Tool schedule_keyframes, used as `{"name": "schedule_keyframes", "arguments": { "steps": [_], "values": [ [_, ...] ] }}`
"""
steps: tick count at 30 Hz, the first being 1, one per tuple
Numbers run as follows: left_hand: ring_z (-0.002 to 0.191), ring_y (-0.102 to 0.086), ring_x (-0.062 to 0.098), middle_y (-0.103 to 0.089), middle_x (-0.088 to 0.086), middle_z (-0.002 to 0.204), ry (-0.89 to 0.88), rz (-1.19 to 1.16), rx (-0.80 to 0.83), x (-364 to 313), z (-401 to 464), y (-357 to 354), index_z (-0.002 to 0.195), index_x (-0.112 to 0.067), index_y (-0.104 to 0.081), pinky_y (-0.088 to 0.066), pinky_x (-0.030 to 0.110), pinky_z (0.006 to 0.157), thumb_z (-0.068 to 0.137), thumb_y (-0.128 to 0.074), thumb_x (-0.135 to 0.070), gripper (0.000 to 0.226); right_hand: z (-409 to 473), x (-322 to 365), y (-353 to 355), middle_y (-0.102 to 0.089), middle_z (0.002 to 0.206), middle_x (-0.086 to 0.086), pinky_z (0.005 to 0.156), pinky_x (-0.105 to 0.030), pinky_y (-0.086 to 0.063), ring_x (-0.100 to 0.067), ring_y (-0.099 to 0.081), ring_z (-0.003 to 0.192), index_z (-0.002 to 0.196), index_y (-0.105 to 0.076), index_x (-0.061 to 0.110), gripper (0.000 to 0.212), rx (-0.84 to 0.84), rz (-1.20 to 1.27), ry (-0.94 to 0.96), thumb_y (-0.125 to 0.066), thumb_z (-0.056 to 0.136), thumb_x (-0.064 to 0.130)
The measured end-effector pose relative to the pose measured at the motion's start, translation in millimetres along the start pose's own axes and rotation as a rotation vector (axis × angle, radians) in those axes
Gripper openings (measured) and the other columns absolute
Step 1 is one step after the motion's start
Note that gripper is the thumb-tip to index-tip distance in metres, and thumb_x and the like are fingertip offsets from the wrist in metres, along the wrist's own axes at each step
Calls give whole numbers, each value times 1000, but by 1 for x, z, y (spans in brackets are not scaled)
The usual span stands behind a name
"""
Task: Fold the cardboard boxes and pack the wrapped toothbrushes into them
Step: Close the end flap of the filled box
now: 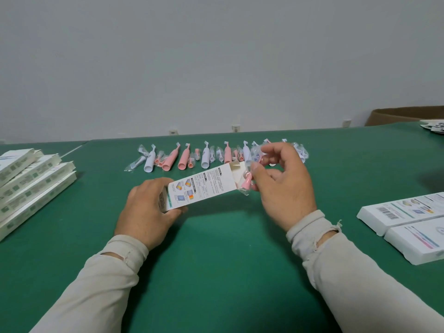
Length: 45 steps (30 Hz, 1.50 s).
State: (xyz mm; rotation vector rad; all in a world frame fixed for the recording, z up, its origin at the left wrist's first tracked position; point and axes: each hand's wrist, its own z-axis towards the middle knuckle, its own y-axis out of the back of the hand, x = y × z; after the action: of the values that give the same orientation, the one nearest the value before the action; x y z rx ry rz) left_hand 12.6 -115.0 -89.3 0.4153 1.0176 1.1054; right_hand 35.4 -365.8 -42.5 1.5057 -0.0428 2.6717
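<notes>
The left hand (146, 210) gripped the lower end of a white printed cardboard box (201, 187), with the thumb under it and the fingers curled around its end. The box was lifted above the green table (216, 248) and it pointed up and to the right, toward the right hand (281, 186). Its upper end was open, with the flaps standing out. The right hand pinched a pink wrapped toothbrush part (247, 182) in clear plastic, just at the open mouth of the box; the thumb and the fingers were curled on the wrapper. Beyond both hands, a row of pink and white wrapped toothbrushes (204, 156) lay across the table. Far to the left of the left hand was a stack of folded boxes (31, 183). To the right of the right hand lay two flat white boxes (406, 222).
</notes>
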Motion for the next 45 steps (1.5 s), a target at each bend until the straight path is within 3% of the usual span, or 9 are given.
{"name": "schedule_keyframes", "arguments": {
  "steps": [3, 6, 10, 13, 18, 22, 28, 35, 45],
  "values": [
    [109, -47, 18, -52, -19, 107, -31, -14, 29, -3, -1, -2, 117, -36, -58, -43, 38, 89, 74, -84, -35, 50, 0, -4, 0, -58, 84, 10, 52, -20, -48, -2, -61, 56, 100, -60, 34, 33, -92, 17, 23, -60, 93, 1],
    [109, -47, 18, -52, -19, 108, -38, -15, 38, -4, -1, -2, 118, -36, -58, -44, 40, 91, 74, -84, -37, 52, 4, -6, 3, -58, 78, 13, 61, -16, -48, 2, -50, 58, 92, -62, 34, 33, -203, -43, 49, -61, 90, 1],
    [109, -48, 17, -54, -18, 109, -41, -18, 36, -3, 0, -1, 119, -36, -58, -45, 42, 92, 73, -84, -37, 52, 8, -5, 5, -54, 73, 12, 60, -13, -47, 2, -46, 57, 107, -61, 30, 32, -170, -7, 8, -58, 93, 2],
    [109, -48, 17, -53, -19, 108, -46, -21, 35, -3, 0, -1, 119, -36, -58, -45, 42, 92, 73, -84, -37, 52, 11, -2, 8, -63, 75, 15, 59, -10, -48, 5, -52, 57, 99, -67, 27, 23, -178, 33, 4, -61, 95, 5],
    [107, -47, 16, -56, -16, 110, -34, -26, 28, -2, 0, -3, 119, -35, -59, -44, 40, 92, 73, -84, -37, 52, 11, -1, 8, -68, 69, 21, 59, -12, -48, 5, -58, 59, 85, -69, 23, 20, -158, 86, -33, -63, 94, 6],
    [107, -46, 16, -54, -18, 107, -23, -31, 23, -1, 0, -2, 117, -36, -59, -45, 41, 92, 73, -84, -37, 51, 10, 0, 7, -70, 77, 2, 55, -18, -43, 1, -53, 54, 90, -58, 21, 16, -152, 96, -16, -55, 99, 7],
    [105, -45, 14, -53, -20, 105, -15, -34, 28, -2, -1, -2, 116, -38, -57, -45, 41, 90, 73, -84, -38, 51, 7, 0, 8, -60, 73, 14, 59, -19, -52, -5, -64, 60, 114, -50, 51, 49, -40, -17, 70, -47, 100, 4],
    [105, -44, 14, -51, -20, 103, -25, -35, 31, -3, -1, -2, 116, -38, -57, -43, 37, 89, 73, -84, -37, 51, 0, -5, 4, -64, 89, 31, 70, -32, -61, -2, -72, 70, 99, -54, 49, 36, -109, -194, 101, -54, 99, 13],
    [103, -43, 12, -49, -23, 102, -46, -37, 31, -2, -1, -2, 117, -38, -57, -41, 34, 87, 73, -84, -39, 52, 0, -14, 4, -69, 79, 21, 73, -18, -49, 8, -63, 77, 84, -57, 40, 17, -162, -355, 18, -72, 87, 33]
  ]
}}
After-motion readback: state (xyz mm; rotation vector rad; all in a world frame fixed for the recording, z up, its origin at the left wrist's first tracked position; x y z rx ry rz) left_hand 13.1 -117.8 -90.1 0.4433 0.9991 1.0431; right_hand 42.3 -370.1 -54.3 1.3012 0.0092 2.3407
